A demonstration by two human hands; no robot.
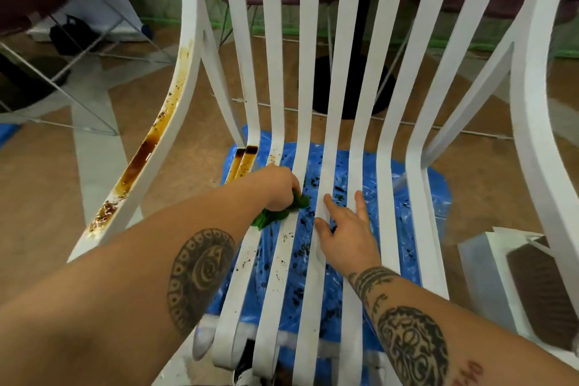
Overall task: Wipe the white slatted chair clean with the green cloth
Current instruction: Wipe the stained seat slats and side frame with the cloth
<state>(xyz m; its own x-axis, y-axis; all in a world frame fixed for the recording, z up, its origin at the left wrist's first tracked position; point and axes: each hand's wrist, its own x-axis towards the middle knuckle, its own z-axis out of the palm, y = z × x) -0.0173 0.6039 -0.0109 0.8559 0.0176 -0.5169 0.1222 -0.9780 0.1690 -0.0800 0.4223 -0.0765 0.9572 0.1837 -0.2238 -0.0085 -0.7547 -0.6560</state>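
Observation:
The white slatted chair (360,122) fills the view, seat slats running toward me. My left hand (279,186) is closed on a crumpled green cloth (275,213) and presses it onto the left seat slats. My right hand (347,229) lies flat with fingers spread on the middle slats, holding nothing. Brown sticky stains and dark crumbs cover the left armrest (147,153) and the ends of two left slats (246,157). Small dark specks dot the slats near the cloth.
A blue plastic sheet (432,194) speckled with dark crumbs lies on the brown floor under the seat. A white box with a brown brush-like object (539,288) sits at the right. A black round base (351,88) and metal frame legs (78,50) stand behind the chair.

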